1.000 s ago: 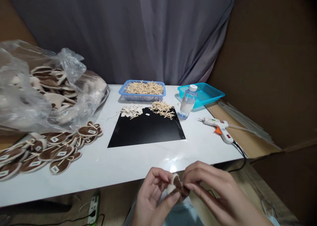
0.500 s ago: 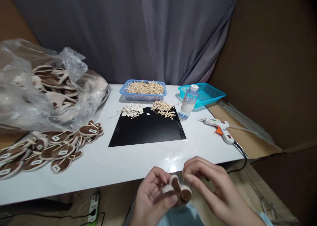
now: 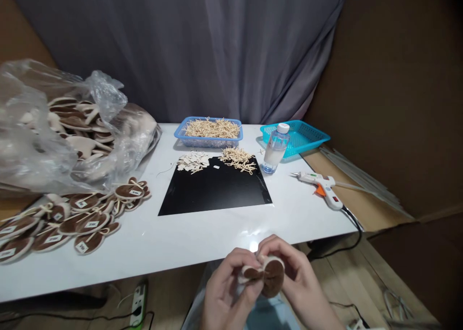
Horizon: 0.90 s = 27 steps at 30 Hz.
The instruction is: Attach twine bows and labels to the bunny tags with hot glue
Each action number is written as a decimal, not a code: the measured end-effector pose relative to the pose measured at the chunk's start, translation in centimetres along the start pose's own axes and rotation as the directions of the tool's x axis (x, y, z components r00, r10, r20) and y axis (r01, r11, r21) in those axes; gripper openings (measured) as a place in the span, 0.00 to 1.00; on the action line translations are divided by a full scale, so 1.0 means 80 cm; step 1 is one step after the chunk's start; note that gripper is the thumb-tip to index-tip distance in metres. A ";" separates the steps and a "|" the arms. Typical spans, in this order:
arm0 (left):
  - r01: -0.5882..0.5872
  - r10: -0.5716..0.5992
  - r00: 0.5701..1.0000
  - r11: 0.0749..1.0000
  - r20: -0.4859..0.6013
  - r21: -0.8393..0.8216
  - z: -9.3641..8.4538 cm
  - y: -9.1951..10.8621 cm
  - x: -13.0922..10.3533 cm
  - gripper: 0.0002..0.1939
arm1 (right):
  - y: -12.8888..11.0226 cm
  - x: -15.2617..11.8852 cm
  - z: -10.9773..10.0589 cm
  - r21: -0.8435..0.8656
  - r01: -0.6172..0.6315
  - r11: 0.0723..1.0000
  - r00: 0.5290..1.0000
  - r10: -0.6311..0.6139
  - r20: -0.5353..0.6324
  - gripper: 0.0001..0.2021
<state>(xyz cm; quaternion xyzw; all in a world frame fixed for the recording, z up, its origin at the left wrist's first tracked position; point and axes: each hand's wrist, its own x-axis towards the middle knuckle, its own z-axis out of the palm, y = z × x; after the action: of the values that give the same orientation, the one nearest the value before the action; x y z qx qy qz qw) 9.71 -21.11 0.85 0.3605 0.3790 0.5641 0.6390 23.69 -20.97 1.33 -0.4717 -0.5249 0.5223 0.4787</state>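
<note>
Between my hands, just off the table's front edge, is a small brown plush piece (image 3: 274, 276) with cream edging, shaped like a rounded body with ears. My left hand (image 3: 231, 286) pinches its ear end between thumb and fingers. On the other side my right hand (image 3: 289, 267) is closed around the rounded part, its fingertips near the top of the narrow middle. The fingers hide part of the piece. Similar brown plush pieces (image 3: 90, 221) with cream bows and white labels lie piled on the table at the left.
A black mat (image 3: 213, 190) bears a heap of white labels (image 3: 193, 161) and cream string bows (image 3: 238, 158). Behind are a blue basket of bows (image 3: 209, 140), a bottle (image 3: 275, 149) and a turquoise basket (image 3: 318, 136). A glue gun (image 3: 323, 187) lies right; a plastic bag (image 3: 115, 151) bulges left.
My right hand has come down and left from a raised pinch onto the plush piece. The piece has turned, so its rounded brown part now faces up on the right.
</note>
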 end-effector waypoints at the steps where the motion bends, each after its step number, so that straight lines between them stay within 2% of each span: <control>1: -0.006 0.006 1.000 1.000 0.010 0.003 0.001 0.000 0.000 0.12 | 0.002 -0.003 0.002 0.004 0.015 1.000 1.000 -0.015 -0.025 0.08; 4: 0.001 -0.001 1.000 1.000 0.015 0.003 0.003 -0.001 -0.001 0.11 | 0.010 -0.012 0.007 0.021 0.044 0.999 0.997 -0.043 -0.058 0.08; 10: 0.041 -0.042 0.998 0.999 -0.039 -0.035 -0.007 -0.008 0.007 0.12 | 0.037 -0.030 0.015 -0.026 -0.022 0.999 0.994 0.019 -0.111 0.11; 12: 0.038 -0.039 0.997 0.999 -0.064 -0.015 -0.010 -0.012 0.011 0.13 | 0.038 -0.031 0.020 -0.094 0.024 0.995 0.991 -0.036 -0.129 0.11; 14: 0.032 -0.031 0.990 0.999 -0.134 0.006 -0.009 -0.015 0.013 0.14 | 0.036 -0.031 0.027 -0.165 0.092 0.982 0.981 -0.117 -0.155 0.10; 17: 0.004 0.000 0.962 1.000 -0.274 0.015 -0.001 -0.021 0.011 0.14 | 0.037 -0.030 0.039 -0.202 0.121 0.972 0.950 -0.172 -0.259 0.10; 21: -0.007 -0.005 0.928 0.999 -0.373 -0.032 0.009 -0.032 0.009 0.16 | 0.049 -0.034 0.055 -0.177 0.052 0.983 0.911 -0.119 -0.395 0.11; 24: -0.021 0.015 0.930 1.000 -0.368 -0.011 0.006 -0.039 0.011 0.15 | 0.058 -0.036 0.063 -0.243 0.062 0.968 0.870 -0.172 -0.461 0.09; 27: -0.087 0.109 0.944 0.993 -0.311 0.083 -0.001 -0.043 0.014 0.13 | 0.059 -0.034 0.061 -0.405 0.162 0.900 0.809 -0.356 -0.467 0.06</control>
<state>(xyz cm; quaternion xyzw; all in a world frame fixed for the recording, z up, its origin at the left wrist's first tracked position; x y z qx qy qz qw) 11.25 -20.38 -2.29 0.3057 0.4768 0.6322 0.5288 19.05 -24.14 -3.41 -0.5965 -0.5157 0.1993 0.5818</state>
